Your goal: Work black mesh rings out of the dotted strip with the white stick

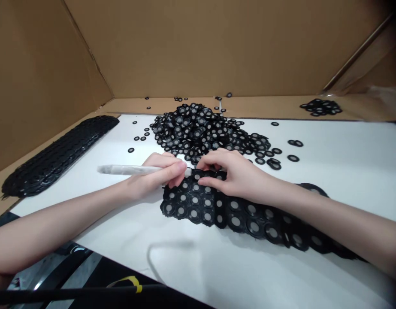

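My left hand (165,171) is closed around a white pen-shaped tool (127,170), which lies nearly level with its tip end pointing right. That tip is at the far edge of a black rubber-like sheet of joined rings (194,201), whose round holes show the pale table. Thumb and fingers of my right hand (230,174) are closed on the same far edge, just right of the tip. Part of the sheet runs off to the right beneath my right forearm. Behind both hands rises a heap of loose black rings (198,128).
A stack of black ring sheets (61,152) lies along the left side. Stray rings (293,158) are scattered right of the heap, and a small pile (320,107) sits at the back right. Cardboard walls (217,47) enclose the white table (127,244). A black bar (72,294) crosses the lower left.
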A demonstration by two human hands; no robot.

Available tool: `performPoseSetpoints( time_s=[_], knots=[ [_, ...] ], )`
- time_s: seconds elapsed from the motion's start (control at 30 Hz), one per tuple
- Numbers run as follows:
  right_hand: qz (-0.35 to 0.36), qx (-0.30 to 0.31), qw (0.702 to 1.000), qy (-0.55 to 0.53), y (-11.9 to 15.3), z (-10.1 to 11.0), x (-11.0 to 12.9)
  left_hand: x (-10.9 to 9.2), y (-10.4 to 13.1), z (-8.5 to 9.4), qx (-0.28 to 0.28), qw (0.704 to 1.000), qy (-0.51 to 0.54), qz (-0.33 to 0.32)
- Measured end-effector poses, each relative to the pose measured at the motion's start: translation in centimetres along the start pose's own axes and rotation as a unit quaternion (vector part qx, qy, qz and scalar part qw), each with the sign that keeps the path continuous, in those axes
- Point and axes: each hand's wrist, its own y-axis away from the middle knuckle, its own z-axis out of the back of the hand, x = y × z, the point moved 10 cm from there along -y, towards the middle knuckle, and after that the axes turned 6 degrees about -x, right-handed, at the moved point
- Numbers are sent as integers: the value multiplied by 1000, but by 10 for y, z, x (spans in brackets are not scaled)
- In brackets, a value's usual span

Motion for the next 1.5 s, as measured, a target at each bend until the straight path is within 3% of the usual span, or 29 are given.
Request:
performPoseSetpoints(
  time_s=[0.1,0.37,0.97,1.03,1.1,1.17,1.2,1.37,1.5],
  knots=[
    [15,-3,1000,-26,2,-3,2,-2,0,-3,22,997,-68,-3],
    [28,-20,999,-42,2,-5,2,-1,-1,-11,61,993,-101,-29],
    [43,-25,997,-61,4,-6,7,4,-5,-16,77,995,-50,-43],
    [34,-36,996,-68,5,-4,6,7,-2,-9,63,997,-37,-24],
    [21,-48,995,-85,5,-2,3,7,0,7,-1,1000,-3,-12],
    [5,-55,994,-95,5,-1,0,-1,5,22,-65,997,19,-32],
    [-3,-53,994,-94,5,-1,-2,-8,8,23,-69,996,19,-50],
    [-18,-35,997,-69,5,-5,-5,-23,13,-12,55,995,-43,-76],
    [-23,-23,998,-51,5,-7,-4,-16,12,-16,62,994,-76,-57]
  ],
)
